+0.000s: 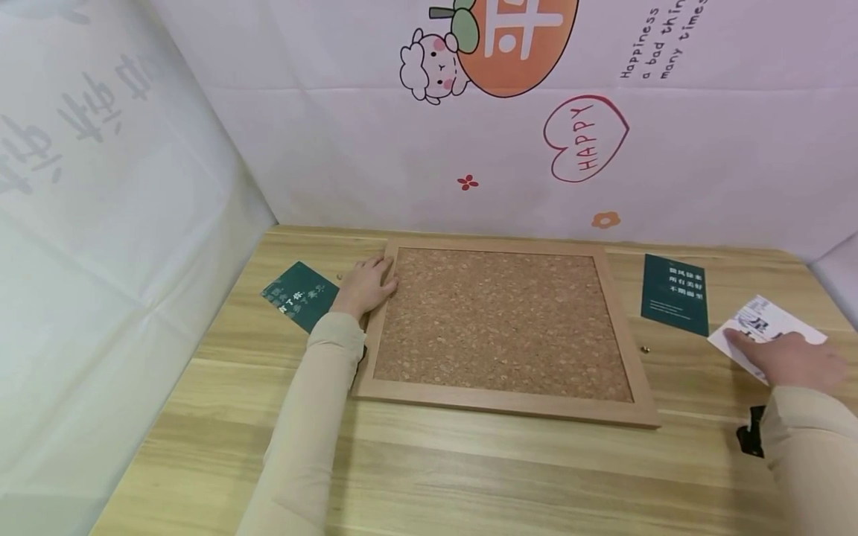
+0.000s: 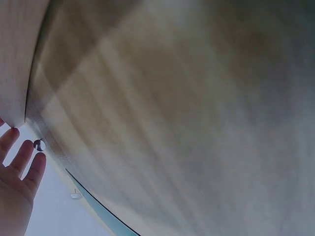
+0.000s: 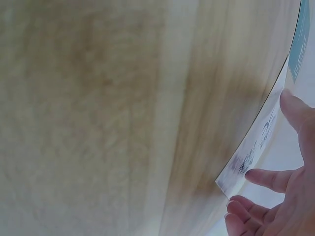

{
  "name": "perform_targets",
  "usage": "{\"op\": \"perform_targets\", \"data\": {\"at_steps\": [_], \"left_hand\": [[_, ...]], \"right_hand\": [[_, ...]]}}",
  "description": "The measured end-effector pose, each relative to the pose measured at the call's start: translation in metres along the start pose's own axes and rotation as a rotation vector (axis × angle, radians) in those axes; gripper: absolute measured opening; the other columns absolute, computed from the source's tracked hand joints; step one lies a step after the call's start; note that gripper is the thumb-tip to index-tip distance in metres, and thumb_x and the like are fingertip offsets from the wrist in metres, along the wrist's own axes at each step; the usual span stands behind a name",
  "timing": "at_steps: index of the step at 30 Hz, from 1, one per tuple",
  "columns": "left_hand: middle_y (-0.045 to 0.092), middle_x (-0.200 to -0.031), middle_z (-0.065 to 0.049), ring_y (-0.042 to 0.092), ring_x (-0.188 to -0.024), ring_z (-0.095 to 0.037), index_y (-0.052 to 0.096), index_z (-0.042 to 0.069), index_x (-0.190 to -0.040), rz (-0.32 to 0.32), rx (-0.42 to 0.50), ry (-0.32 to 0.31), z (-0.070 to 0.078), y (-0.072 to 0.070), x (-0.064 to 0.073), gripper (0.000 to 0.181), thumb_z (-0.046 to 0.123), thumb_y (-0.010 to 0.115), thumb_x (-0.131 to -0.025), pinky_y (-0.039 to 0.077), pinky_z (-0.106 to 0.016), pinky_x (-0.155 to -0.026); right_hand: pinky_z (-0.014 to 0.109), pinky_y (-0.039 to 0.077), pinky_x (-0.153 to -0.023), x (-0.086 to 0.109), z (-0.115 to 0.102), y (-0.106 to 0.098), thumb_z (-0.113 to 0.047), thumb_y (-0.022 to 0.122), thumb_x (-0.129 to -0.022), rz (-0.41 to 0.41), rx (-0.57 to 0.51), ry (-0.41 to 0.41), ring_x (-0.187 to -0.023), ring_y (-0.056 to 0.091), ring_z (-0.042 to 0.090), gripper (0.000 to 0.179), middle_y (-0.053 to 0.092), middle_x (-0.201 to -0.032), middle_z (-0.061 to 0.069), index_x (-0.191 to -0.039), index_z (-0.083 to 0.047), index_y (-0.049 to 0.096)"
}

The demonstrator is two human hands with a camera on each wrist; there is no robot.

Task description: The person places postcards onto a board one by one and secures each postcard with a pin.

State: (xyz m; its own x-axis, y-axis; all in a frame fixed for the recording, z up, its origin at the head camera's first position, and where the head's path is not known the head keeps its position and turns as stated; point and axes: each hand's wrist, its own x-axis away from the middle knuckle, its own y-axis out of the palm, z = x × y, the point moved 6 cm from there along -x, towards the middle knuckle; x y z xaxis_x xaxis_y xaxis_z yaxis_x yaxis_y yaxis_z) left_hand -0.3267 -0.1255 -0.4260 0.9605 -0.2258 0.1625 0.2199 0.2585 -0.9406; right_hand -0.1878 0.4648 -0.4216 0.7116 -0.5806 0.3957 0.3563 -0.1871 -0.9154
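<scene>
From here, I see a wooden table [image 1: 509,476] carrying a corkboard [image 1: 496,320]; left of it, a green card [image 1: 299,292]; right, another green card [image 1: 675,294], a white card [image 1: 761,316] and a metal pin [image 1: 646,348].

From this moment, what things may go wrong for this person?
Sliding the white card under the right hand might shift the green card beside it. The right sleeve could brush away the small shiny piece near the corkboard. The left hand, at the edge of the wooden frame, might push the corkboard aside.

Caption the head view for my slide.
Left hand at the left edge of a framed corkboard, right hand over a white card beside a green card.
</scene>
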Motion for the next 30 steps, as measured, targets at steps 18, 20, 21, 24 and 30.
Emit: {"op": "perform_targets", "data": {"at_steps": [18, 20, 21, 24, 30], "left_hand": [[0.028, -0.156, -0.015, 0.028, -0.143, -0.036, 0.028, 0.012, -0.152, 0.01, -0.004, 0.009, 0.0, 0.002, -0.001, 0.058, 0.038, 0.04, -0.101, 0.03, -0.051, -0.115], [0.028, -0.157, -0.015, 0.028, -0.144, -0.036, 0.027, 0.012, -0.152, 0.007, 0.004, 0.005, 0.0, 0.002, -0.001, 0.058, 0.038, 0.04, -0.101, 0.029, -0.051, -0.116], [0.028, -0.157, -0.015, 0.027, -0.144, -0.036, 0.027, 0.012, -0.152, 0.006, 0.008, 0.003, 0.0, 0.002, 0.0, 0.058, 0.038, 0.04, -0.101, 0.029, -0.051, -0.116], [0.028, -0.157, -0.015, 0.027, -0.144, -0.037, 0.027, 0.012, -0.152, 0.007, 0.018, 0.002, 0.0, 0.002, 0.001, 0.058, 0.037, 0.04, -0.101, 0.028, -0.051, -0.116], [0.029, -0.156, -0.016, 0.028, -0.143, -0.037, 0.028, 0.011, -0.151, 0.015, 0.018, 0.013, 0.001, 0.001, 0.001, 0.058, 0.036, 0.04, -0.101, 0.029, -0.051, -0.115]], "right_hand": [[0.045, 0.044, -0.082, -0.003, 0.008, -0.003, -0.066, 0.039, -0.088, -0.038, -0.028, 0.055, -0.088, 0.047, 0.04, 0.105, 0.044, -0.106, 0.042, -0.12, 0.034, 0.033], [0.045, 0.044, -0.082, -0.003, 0.008, -0.004, -0.064, 0.042, -0.089, -0.034, -0.038, 0.055, -0.086, 0.047, 0.038, 0.101, 0.045, -0.102, 0.039, -0.119, 0.032, 0.034], [0.045, 0.044, -0.082, -0.004, 0.008, -0.004, -0.062, 0.043, -0.089, -0.031, -0.044, 0.056, -0.086, 0.046, 0.038, 0.1, 0.045, -0.1, 0.037, -0.119, 0.032, 0.033], [0.045, 0.044, -0.082, -0.006, 0.009, -0.004, -0.061, 0.046, -0.089, -0.027, -0.077, 0.065, -0.086, 0.045, 0.038, 0.099, 0.044, -0.097, 0.035, -0.119, 0.032, 0.03], [0.051, 0.039, -0.09, -0.006, 0.012, -0.004, -0.054, 0.052, -0.088, 0.012, -0.157, 0.095, -0.096, 0.042, 0.046, 0.098, 0.04, -0.106, 0.039, -0.127, 0.03, 0.021]]}}
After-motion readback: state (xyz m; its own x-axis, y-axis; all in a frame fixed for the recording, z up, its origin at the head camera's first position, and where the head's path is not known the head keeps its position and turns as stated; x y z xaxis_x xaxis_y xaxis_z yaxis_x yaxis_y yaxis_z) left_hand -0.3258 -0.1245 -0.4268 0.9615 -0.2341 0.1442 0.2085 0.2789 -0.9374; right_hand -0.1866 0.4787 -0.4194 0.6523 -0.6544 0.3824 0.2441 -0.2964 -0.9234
